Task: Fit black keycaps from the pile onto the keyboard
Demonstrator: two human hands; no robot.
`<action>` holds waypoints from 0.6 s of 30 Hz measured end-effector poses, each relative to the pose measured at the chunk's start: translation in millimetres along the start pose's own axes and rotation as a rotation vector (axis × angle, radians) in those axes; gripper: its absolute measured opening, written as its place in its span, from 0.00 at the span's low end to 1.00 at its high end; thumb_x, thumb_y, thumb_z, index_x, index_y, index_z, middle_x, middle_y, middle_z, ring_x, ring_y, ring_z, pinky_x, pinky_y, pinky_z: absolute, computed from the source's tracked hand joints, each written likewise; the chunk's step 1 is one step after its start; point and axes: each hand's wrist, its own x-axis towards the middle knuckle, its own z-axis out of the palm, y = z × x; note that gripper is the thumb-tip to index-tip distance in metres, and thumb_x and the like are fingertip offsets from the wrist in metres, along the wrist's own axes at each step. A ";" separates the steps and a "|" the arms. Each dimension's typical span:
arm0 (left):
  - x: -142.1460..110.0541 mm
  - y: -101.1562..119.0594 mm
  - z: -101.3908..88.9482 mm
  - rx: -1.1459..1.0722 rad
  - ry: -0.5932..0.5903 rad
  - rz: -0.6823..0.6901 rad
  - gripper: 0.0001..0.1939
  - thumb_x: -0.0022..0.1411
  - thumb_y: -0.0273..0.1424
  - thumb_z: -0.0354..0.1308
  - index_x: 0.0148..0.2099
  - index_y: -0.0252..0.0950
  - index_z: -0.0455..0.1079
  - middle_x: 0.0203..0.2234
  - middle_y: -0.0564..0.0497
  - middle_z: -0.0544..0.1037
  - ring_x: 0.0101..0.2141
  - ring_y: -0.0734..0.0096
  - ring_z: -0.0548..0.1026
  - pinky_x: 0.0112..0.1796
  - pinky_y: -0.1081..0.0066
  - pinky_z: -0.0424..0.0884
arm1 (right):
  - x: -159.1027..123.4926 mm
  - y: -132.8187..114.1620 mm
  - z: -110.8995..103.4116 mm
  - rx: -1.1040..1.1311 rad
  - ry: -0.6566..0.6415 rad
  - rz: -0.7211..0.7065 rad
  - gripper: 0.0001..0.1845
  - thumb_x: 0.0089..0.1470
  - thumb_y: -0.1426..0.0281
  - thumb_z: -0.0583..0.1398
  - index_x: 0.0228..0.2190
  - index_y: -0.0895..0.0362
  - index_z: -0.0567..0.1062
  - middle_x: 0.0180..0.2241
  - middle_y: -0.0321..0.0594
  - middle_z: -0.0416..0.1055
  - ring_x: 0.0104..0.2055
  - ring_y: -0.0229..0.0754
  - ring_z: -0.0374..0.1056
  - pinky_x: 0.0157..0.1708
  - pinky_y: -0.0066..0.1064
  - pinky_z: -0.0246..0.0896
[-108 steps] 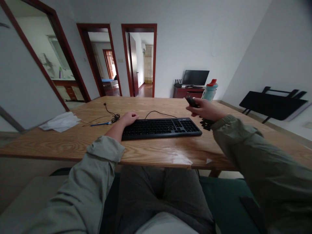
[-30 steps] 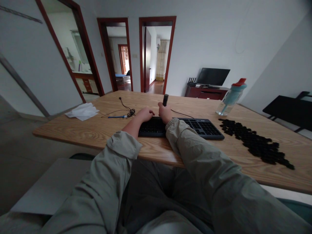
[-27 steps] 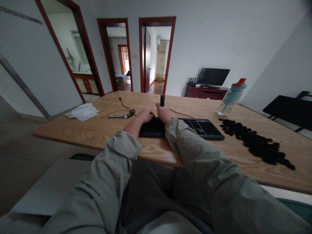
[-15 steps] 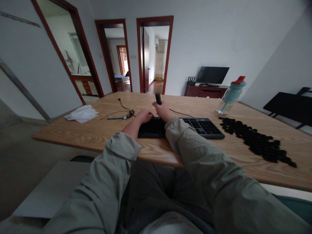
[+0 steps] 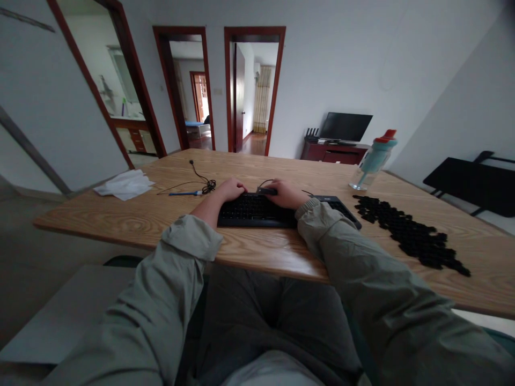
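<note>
A black keyboard (image 5: 257, 212) lies near the table's front edge, partly covered by my arms. My left hand (image 5: 231, 189) is closed at its upper left edge, thumb and fingers on the rim. In my right hand (image 5: 285, 193) is a short black cylindrical tool (image 5: 266, 191), tilted nearly flat over the keyboard's back edge. Its working end is too small to make out. My right wrist and sleeve hide part of the keyboard's right side.
Many small black pieces like keycaps (image 5: 406, 230) lie spread at the right. A water bottle (image 5: 372, 161) stands behind them. Left of the keyboard are a coiled black cable (image 5: 208, 186), a blue-handled brush-like stick (image 5: 185, 193) and white tissues (image 5: 125, 184).
My right hand has shifted right and lowered the black tool from upright to nearly flat. My left hand stays at the keyboard's upper left edge. The view has shifted slightly.
</note>
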 end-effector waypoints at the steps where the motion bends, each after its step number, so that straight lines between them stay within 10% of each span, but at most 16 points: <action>1: -0.5 1.1 -0.4 0.007 -0.001 0.003 0.17 0.58 0.25 0.53 0.45 0.34 0.81 0.41 0.46 0.82 0.40 0.65 0.78 0.43 0.71 0.71 | -2.3 -3.9 1.9 -0.068 -0.055 -0.023 0.07 0.51 0.71 0.64 0.34 0.54 0.81 0.38 0.42 0.74 0.35 0.40 0.67 0.39 0.30 0.59; 18: 0.7 -0.2 -2.4 0.045 0.017 -0.027 0.18 0.58 0.27 0.52 0.44 0.35 0.81 0.42 0.48 0.82 0.42 0.66 0.78 0.45 0.74 0.70 | -54.2 4.1 -36.8 -0.414 -0.138 0.054 0.14 0.51 0.70 0.62 0.41 0.55 0.79 0.40 0.46 0.76 0.39 0.46 0.70 0.38 0.33 0.58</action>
